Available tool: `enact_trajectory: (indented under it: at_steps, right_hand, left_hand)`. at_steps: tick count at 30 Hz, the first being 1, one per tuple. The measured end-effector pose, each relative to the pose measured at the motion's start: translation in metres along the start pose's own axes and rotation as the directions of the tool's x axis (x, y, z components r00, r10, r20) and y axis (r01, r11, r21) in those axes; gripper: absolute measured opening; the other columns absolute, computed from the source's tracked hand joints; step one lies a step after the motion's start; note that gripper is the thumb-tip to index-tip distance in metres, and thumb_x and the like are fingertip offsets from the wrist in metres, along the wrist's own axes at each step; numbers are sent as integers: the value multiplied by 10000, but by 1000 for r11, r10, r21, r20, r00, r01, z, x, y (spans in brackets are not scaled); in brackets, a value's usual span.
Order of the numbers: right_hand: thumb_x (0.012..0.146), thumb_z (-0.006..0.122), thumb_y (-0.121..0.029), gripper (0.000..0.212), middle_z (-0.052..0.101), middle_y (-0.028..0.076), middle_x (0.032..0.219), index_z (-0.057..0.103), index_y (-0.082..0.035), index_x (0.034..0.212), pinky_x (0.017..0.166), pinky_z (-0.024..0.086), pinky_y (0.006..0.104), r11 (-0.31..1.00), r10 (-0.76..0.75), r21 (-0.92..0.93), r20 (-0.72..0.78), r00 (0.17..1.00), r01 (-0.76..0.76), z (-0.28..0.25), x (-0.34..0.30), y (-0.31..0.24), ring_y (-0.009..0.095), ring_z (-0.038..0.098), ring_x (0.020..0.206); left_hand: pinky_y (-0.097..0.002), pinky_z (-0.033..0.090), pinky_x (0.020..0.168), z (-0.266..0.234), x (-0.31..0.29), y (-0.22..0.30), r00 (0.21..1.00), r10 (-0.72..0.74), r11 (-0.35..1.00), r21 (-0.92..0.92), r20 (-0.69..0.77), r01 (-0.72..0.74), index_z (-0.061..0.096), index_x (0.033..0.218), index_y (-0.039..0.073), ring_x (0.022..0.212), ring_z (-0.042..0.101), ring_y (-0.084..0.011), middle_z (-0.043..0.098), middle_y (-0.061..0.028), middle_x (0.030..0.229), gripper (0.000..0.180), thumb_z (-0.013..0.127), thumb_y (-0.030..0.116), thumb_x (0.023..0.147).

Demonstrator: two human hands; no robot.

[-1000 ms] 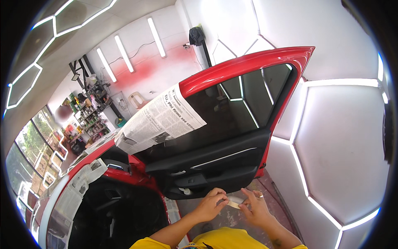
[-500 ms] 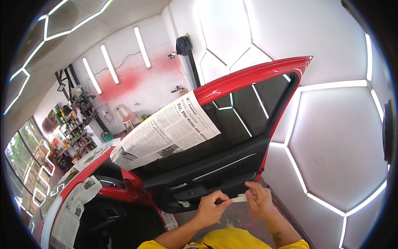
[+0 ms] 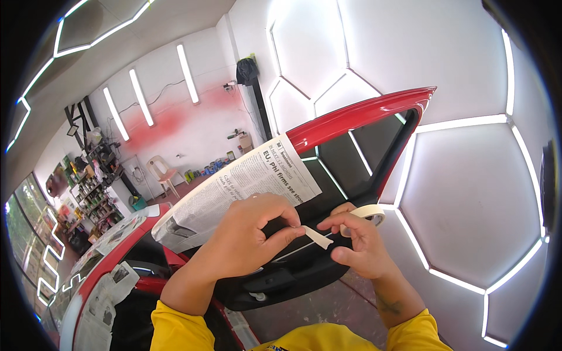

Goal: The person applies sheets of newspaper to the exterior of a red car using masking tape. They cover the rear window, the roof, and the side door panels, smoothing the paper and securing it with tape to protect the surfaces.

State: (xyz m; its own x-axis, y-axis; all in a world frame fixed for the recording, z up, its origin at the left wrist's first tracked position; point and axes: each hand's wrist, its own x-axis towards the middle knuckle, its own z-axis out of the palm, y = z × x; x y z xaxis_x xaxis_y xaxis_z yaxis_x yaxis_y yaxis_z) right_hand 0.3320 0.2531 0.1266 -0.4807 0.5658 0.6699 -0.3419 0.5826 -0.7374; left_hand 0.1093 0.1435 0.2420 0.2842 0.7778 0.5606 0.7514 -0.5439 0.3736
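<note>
A short strip of cream masking tape (image 3: 318, 237) is pinched between the thumb and forefinger of my left hand (image 3: 252, 234). Its loose end, uneven and slightly curled, points at my right hand (image 3: 364, 248). My right hand holds the roll of masking tape (image 3: 372, 212) by its fingers, with the thumb standing apart below. Both hands are raised before the open red car door (image 3: 351, 124). A newspaper sheet (image 3: 272, 169) is draped over the left part of the door's frame and window; my left hand and forearm cover its lower part.
At the lower left, the red car body (image 3: 111, 251) has more newspaper (image 3: 111, 292) along its edge. Beyond stand a plastic chair (image 3: 163, 174), several cans on the floor and a loaded shelf (image 3: 91, 193). A white wall (image 3: 468, 193) with light strips is to the right.
Both hands have risen from low by the door's bottom edge to before its window. My left hand moved up and left; the tape strip and roll now show plainly. The view has shifted slightly.
</note>
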Motion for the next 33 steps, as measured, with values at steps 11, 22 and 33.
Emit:
enact_trajectory:
  at_steps: [11, 22, 33]
  right_hand:
    - [1118, 613, -217, 189, 540, -25, 901, 629, -58, 1017, 688, 343, 232, 987, 144, 40, -639, 756, -154, -15, 4, 28, 60, 430, 747]
    - [1098, 652, -260, 163, 610, -8, 919, 635, -99, 1083, 687, 327, 225, 883, 191, 467, -453, 871, 50, -8, 27, 29, 28, 470, 790]
    - [1080, 683, -256, 216, 601, -33, 912, 685, -42, 1051, 779, 385, 228, 899, 219, 428, -257, 941, -92, 28, 109, 34, 36, 492, 844]
  left_hand:
    - [-394, 560, 829, 10, 6, -43, 797, 426, 843, 508, -428, -178, 730, 1190, 1, 934, 701, -325, 717, -152, 1105, 388, 861, 68, 830]
    - [-448, 531, 839, 34, 53, -94, 840, 441, 729, 672, -317, -130, 705, 1242, -10, 976, 616, -345, 675, -148, 1114, 468, 864, 138, 828]
    - [-406, 548, 766, 42, 67, -105, 768, 533, 605, 795, -355, -52, 714, 1123, 86, 891, 643, -287, 681, -66, 1074, 439, 904, 94, 728]
